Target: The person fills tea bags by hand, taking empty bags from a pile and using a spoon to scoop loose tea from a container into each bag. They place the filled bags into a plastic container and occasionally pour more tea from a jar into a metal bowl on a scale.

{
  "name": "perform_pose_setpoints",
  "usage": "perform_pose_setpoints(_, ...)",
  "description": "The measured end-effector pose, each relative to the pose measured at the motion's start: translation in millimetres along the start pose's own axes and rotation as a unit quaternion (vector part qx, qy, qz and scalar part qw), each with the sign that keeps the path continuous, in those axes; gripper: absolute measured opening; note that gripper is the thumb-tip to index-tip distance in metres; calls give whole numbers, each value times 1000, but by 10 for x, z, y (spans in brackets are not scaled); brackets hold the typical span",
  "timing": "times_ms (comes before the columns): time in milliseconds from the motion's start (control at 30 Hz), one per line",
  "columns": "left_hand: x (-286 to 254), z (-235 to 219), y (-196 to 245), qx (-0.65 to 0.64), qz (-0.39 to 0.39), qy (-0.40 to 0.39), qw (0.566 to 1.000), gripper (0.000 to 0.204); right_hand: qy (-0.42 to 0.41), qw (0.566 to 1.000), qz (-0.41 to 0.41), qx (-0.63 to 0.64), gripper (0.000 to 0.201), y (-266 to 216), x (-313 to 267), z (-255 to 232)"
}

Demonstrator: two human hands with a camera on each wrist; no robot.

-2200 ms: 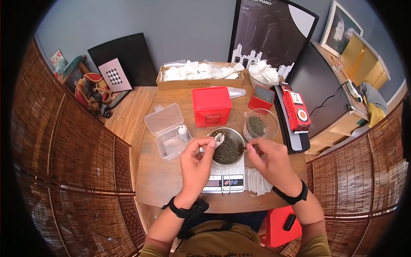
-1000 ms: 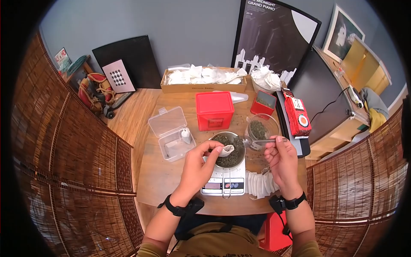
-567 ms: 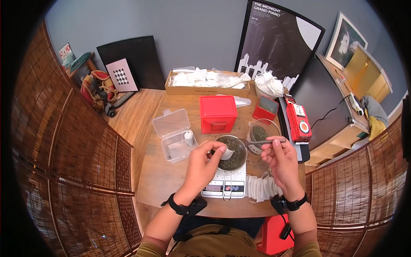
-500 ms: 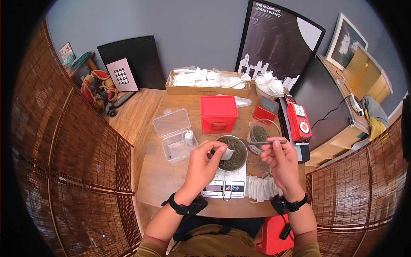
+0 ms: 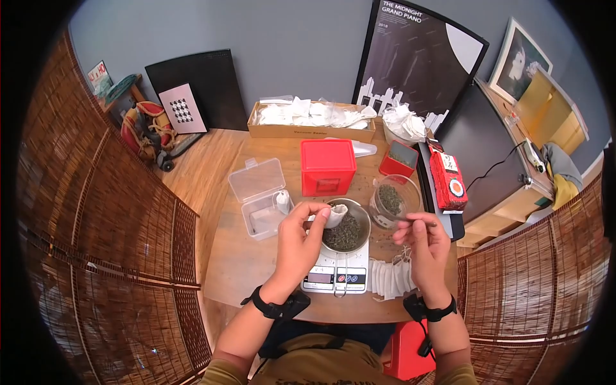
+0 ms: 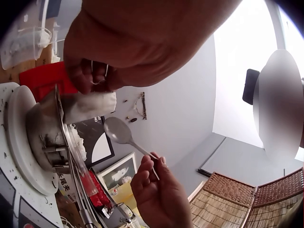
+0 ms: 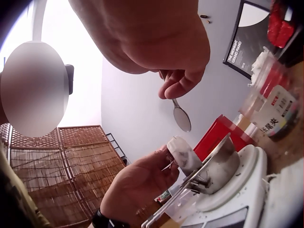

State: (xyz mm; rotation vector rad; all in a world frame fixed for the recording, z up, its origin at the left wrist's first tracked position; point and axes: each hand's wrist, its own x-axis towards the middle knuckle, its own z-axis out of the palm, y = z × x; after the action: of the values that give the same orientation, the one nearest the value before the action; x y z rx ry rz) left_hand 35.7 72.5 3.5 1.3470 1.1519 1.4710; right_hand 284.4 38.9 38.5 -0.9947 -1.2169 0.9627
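Now spoon (image 6: 118,130) is drawn back from bag (image 5: 336,217), pinched by right hand (image 5: 427,247); bag is held over pan (image 7: 223,171), pinched by left hand (image 5: 300,240). Hence filling of bag seems paused; spoon's load cannot be told.

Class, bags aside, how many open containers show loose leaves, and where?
3: the metal pan on the scale, the clear tub right of it, and the small red tin behind the tub. More could hide behind the red box.

The head view faces forward-down; both wrist views, low and close, share the spoon (image 6: 118,130).
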Motion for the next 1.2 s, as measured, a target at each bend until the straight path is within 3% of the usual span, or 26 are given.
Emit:
perform_pose_setpoints(133,8,-9,47,1,-1,4,1000,16,-90,992,80,-35,20,60,-162,-32)
perform_pose_setpoints(267,-4,6,47,-15,0,8,1000,15,-155,983,70,-68,20,176,-227,29)
perform_pose_setpoints(600,-48,-28,149,-46,-20,7,999,14,-100,992,70,-38,20,247,-90,115)
perform_pose_setpoints(700,-49,-34,154,-53,-19,10,998,14,-107,992,14,-59,20,159,-46,83)
perform_pose_setpoints(800,-50,-45,159,-55,-24,10,998,14,-151,983,47,-89,18,-22,-21,20)
perform_pose_setpoints(867,-53,-39,188,-56,-23,8,998,14,-238,951,37,-193,16,-87,37,-10)
perform_pose_setpoints(1000,-59,-34,156,-59,-20,11,998,13,-213,957,66,-188,15,-54,63,38)
perform_pose_setpoints(1200,-66,-61,169,-58,-14,10,998,13,-149,978,-3,-144,15,80,97,79)
